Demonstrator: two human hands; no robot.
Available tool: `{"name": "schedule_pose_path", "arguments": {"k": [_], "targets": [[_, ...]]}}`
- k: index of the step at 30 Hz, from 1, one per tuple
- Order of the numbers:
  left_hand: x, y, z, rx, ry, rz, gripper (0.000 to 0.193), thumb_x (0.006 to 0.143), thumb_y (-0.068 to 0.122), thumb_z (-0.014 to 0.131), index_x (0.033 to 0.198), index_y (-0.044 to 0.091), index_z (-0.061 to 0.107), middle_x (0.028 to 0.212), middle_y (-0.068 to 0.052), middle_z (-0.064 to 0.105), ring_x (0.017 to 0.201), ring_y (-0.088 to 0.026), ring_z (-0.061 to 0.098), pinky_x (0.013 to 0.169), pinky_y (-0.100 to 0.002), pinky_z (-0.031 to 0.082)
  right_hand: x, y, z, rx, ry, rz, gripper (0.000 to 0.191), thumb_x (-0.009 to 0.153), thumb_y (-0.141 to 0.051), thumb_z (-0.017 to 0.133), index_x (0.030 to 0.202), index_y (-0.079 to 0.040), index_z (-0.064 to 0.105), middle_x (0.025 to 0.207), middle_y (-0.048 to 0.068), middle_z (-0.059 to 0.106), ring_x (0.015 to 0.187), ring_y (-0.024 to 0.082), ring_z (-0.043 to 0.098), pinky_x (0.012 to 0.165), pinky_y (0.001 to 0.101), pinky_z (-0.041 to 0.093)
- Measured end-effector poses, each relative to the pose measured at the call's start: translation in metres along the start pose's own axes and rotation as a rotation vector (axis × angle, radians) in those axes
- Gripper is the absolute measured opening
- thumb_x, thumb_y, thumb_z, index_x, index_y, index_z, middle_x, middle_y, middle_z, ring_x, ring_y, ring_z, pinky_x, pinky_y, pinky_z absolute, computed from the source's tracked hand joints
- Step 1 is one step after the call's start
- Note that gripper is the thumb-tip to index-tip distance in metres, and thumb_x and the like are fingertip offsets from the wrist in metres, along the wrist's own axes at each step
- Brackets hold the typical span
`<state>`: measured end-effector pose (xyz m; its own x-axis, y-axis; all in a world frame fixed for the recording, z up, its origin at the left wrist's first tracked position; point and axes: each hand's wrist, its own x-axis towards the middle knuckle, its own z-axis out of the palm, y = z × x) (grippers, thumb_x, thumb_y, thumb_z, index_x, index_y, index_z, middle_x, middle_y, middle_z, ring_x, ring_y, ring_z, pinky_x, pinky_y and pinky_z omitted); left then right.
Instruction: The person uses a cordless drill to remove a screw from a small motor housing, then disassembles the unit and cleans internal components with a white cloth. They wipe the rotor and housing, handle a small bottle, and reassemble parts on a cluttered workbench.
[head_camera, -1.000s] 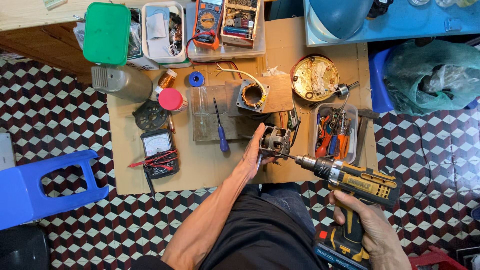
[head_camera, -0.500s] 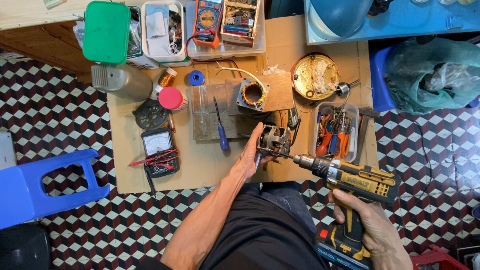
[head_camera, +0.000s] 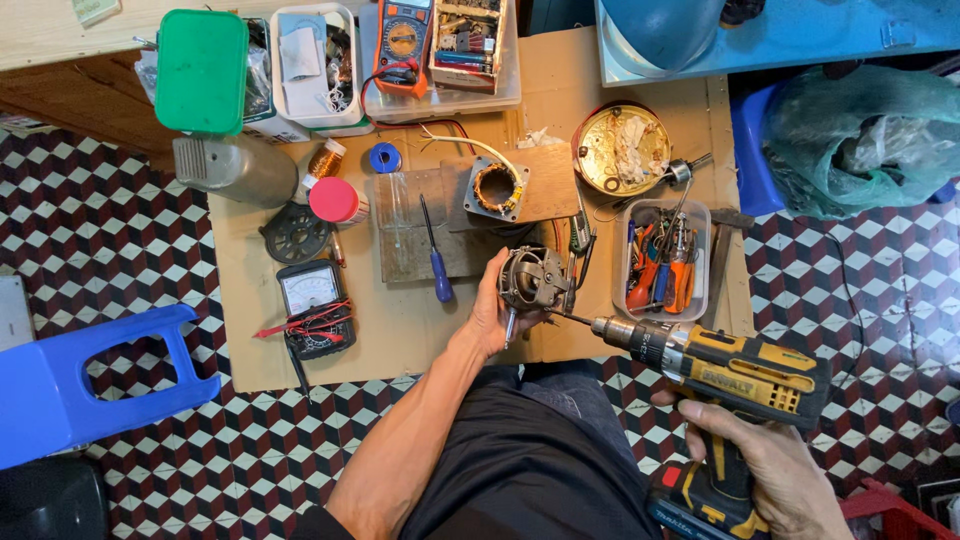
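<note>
We are gripping the round grey metal motor housing (head_camera: 533, 279) at frame centre with our left hand (head_camera: 490, 312), fingers wrapped around it. Our right hand (head_camera: 770, 470), lower right, is clasping the yellow-and-black cordless drill (head_camera: 730, 365), its long axis running up-left, bit tip meeting the housing's lower right edge.

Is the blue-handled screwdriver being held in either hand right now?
No, the blue-handled screwdriver lies untouched on the cardboard sheet, left of the left hand.

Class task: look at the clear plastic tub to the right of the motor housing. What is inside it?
The clear plastic tub holds a jumble of orange-handled hand tools, red and blue handles among them. Whatever lies beneath that pile, on the tub's floor, is covered.
</note>
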<state>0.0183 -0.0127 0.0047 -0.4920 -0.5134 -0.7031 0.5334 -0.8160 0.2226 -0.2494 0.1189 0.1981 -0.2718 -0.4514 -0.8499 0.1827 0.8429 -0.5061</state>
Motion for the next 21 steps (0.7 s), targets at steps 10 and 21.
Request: {"name": "schedule_pose_path", "arguments": {"k": [10, 21], "targets": [[0.001, -0.004, 0.006, -0.062, -0.043, -0.036, 0.072, 0.090, 0.073, 0.053, 0.124, 0.011, 0.067, 0.108, -0.012, 0.074, 0.089, -0.024, 0.074, 0.075, -0.039, 0.066, 0.015, 0.011, 0.004, -0.010, -0.038, -0.101, 0.030, 0.081, -0.009, 0.075, 0.104, 0.011, 0.074, 0.058, 0.012, 0.061, 0.047, 0.015, 0.055, 0.038, 0.0250, 0.044], [0.002, -0.001, 0.005, -0.123, -0.076, -0.017, 0.068, 0.093, 0.069, 0.052, 0.125, 0.011, 0.067, 0.109, -0.012, 0.074, 0.091, -0.025, 0.075, 0.076, -0.040, 0.065, 0.009, -0.001, 0.008, 0.021, -0.014, -0.097, 0.034, 0.078, -0.007, 0.073, 0.108, 0.008, 0.073, 0.080, 0.014, 0.077, 0.053, 0.013, 0.054, 0.042, 0.0240, 0.044]]}}
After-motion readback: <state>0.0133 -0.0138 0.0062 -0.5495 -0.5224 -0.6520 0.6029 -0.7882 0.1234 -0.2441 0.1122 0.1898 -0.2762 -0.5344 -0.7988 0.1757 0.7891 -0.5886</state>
